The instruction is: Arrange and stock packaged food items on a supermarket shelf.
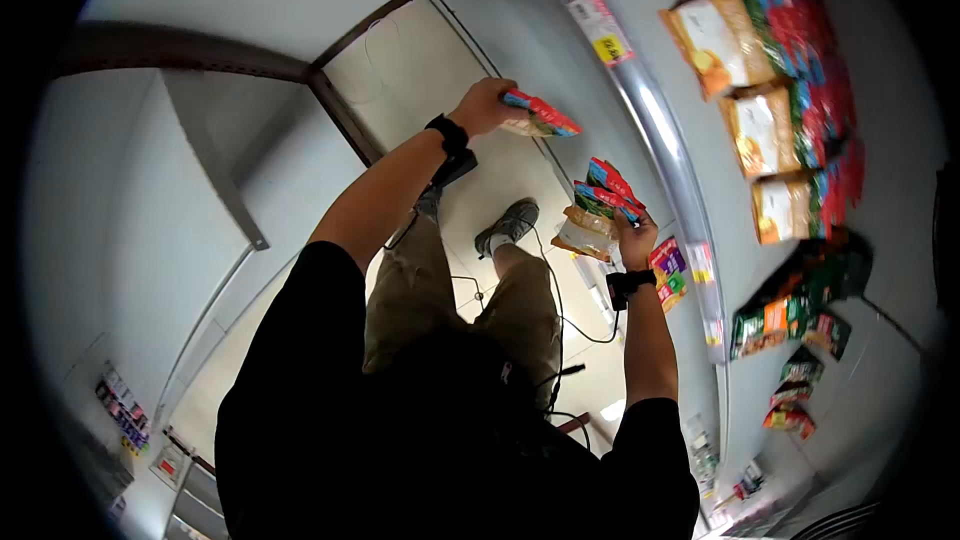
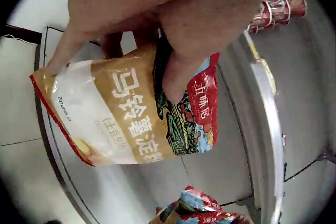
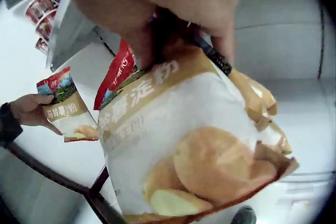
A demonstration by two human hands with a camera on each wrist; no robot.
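Note:
My left hand (image 1: 484, 107) grips a bag of potato starch (image 2: 126, 113), thumb on its front and fingers behind. The bag has a white and tan front and a red and blue top end. Lower and to the right in the head view, my right hand (image 1: 637, 240) holds several more starch bags (image 3: 184, 140) bunched together at their tops. The front bag shows sliced potatoes; tan corners of others (image 3: 257, 98) stick out behind it. The two hands are apart, both in front of the shelf.
A grey shelf with a price rail (image 1: 650, 115) runs along the right. On it stand starch bags (image 1: 775, 130) in rows, with dark green packets (image 1: 790, 325) beside them. A purple packet (image 1: 668, 265) shows behind my right wrist. Red cups (image 2: 275, 8) are stacked farther off. A cable (image 1: 548, 285) hangs by my legs.

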